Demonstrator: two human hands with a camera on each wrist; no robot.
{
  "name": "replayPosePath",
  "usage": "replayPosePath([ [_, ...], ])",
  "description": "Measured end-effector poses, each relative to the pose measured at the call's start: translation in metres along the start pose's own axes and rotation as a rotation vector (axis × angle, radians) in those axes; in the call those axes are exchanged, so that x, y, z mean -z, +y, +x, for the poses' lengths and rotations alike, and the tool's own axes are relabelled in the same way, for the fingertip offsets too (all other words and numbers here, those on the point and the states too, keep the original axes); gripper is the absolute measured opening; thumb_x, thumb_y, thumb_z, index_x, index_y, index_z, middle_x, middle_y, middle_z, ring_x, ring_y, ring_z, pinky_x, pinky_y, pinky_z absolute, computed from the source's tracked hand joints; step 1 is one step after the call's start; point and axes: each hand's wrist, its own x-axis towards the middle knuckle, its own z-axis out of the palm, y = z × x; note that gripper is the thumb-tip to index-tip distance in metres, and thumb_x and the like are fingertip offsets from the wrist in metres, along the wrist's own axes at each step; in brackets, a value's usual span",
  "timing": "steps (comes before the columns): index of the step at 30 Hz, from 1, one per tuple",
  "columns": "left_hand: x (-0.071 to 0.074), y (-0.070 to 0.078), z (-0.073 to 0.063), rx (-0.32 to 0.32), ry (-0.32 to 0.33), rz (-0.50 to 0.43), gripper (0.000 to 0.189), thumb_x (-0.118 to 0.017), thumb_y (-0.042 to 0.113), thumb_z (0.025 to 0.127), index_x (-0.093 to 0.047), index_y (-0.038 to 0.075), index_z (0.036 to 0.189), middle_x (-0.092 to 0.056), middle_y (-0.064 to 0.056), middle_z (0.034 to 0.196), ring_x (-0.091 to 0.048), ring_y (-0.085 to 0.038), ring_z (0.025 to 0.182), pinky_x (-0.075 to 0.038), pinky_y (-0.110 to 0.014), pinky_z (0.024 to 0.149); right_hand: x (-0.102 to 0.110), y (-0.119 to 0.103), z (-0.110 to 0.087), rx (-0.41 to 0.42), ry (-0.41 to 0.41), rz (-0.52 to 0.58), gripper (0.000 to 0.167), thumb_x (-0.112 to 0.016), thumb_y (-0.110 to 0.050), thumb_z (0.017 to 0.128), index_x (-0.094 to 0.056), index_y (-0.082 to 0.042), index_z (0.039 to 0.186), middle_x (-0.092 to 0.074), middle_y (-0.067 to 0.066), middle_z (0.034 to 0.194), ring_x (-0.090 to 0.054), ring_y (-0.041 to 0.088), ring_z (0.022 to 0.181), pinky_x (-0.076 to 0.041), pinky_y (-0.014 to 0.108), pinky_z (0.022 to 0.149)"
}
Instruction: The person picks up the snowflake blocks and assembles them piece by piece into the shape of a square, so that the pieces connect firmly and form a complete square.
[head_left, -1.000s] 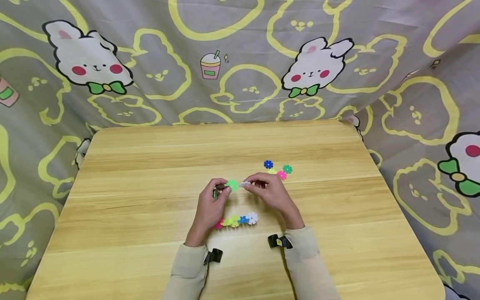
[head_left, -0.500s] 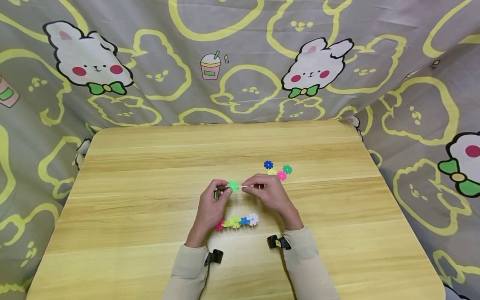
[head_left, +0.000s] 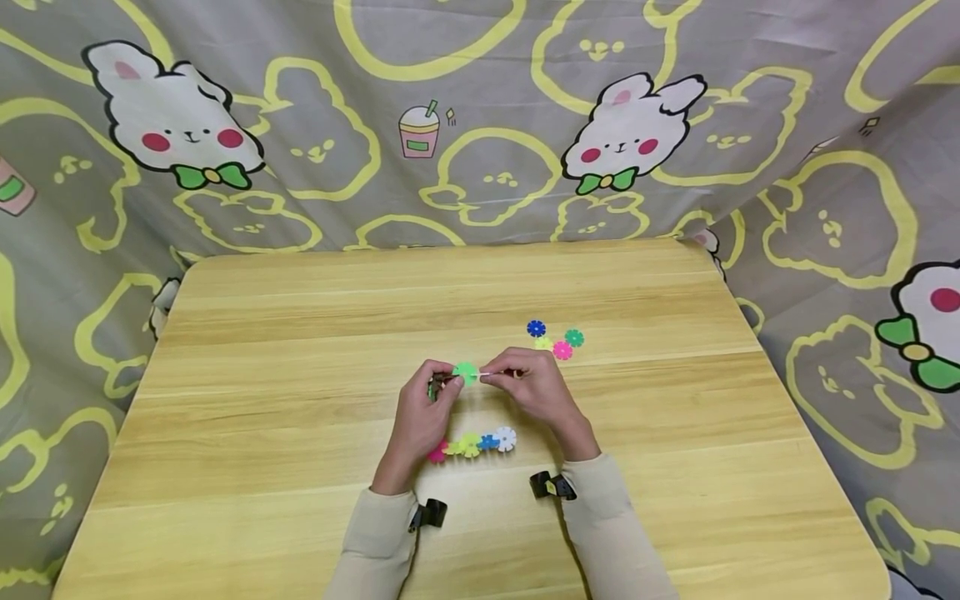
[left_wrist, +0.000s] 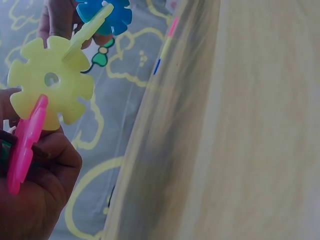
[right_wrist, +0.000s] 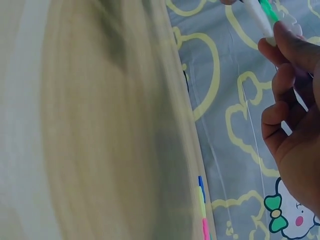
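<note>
L hand (head_left: 422, 408) pinches green disc (head_left: 466, 372); R hand (head_left: 542, 387) thumb + index pinch white disc (right_wrist: 258, 19), edge-on, at green disc's rim. Both approx. mid-table (head_left: 660, 500), well short of far edge, wide wood either side. Linked disc row (head_left: 470, 445) on near side, b/w wrists; 4-disc cluster (head_left: 562, 351) just past R hand, well in from R edge.

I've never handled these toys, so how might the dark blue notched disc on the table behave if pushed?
The dark blue disc would probably slide rather than roll, since it lies flat on the table. It looks thin, so likely light, and its crisp notched outline suggests stiffness.
</note>
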Motion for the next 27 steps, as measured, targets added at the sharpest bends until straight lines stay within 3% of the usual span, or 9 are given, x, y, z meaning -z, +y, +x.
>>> replayPosePath([
  [10,-0.001,0.001,0.0,-0.001,0.024,0.007,0.012,-0.062,0.015,0.095,-0.062,0.007,0.103,-0.061,-0.006,0.085,-0.051,-0.016,0.073,-0.042,-0.022,0.064,-0.006,0.001,0.0,-0.006,0.046,-0.002,0.006,-0.075,0.005,0.077,-0.075,0.0,0.08,-0.073,0.012,0.079,-0.064,0.014,0.066,-0.051,0.021,0.06],
  [14,-0.001,0.0,0.0,0.017,0.022,-0.006,0.012,-0.062,0.016,0.095,-0.062,0.008,0.103,-0.061,-0.007,0.087,-0.052,-0.016,0.075,-0.042,-0.022,0.065,-0.008,0.014,-0.001,0.026,0.053,-0.016,0.008,-0.076,0.004,0.076,-0.075,-0.001,0.082,-0.073,0.011,0.079,-0.063,0.017,0.064,-0.051,0.023,0.059],
  [21,-0.002,0.002,-0.001,0.061,0.028,-0.002,0.015,-0.063,0.015,0.094,-0.062,0.005,0.105,-0.063,-0.01,0.091,-0.051,-0.015,0.078,-0.041,-0.021,0.067,-0.008,0.035,-0.002,0.058,0.016,-0.035,0.01,-0.077,-0.009,0.079,-0.077,-0.012,0.089,-0.075,0.002,0.084,-0.057,0.009,0.062,-0.047,0.02,0.056],
  [27,0.004,0.031,-0.004,0.063,0.002,0.009,0.015,-0.061,0.008,0.094,-0.061,-0.002,0.105,-0.062,-0.013,0.091,-0.051,-0.013,0.077,-0.042,-0.021,0.068,-0.006,0.037,-0.003,0.046,0.001,-0.064,0.014,-0.078,-0.016,0.08,-0.076,-0.016,0.094,-0.074,-0.003,0.085,-0.054,0.006,0.063,-0.046,0.02,0.056],
])
